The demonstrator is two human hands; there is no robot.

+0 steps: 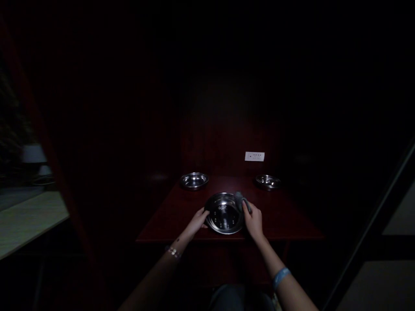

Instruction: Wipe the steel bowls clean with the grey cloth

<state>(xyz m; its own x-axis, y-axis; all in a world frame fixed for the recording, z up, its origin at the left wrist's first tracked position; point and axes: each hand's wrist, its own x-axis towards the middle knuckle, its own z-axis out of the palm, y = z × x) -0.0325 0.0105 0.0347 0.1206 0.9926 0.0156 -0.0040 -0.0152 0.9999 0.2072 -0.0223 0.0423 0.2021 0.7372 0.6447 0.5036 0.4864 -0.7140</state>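
Passage is afforded between round silver metal left bowl [194, 181] and matching right bowl [267, 182], frontally obstructed by matching held bowl [225, 217].

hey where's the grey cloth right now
In the head view, the grey cloth is just right of centre, in the right hand, at the upper right rim of the metal bowl the left hand holds.

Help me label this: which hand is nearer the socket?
Right. In the picture, the right hand is straight below the socket; the left hand is farther, lower left.
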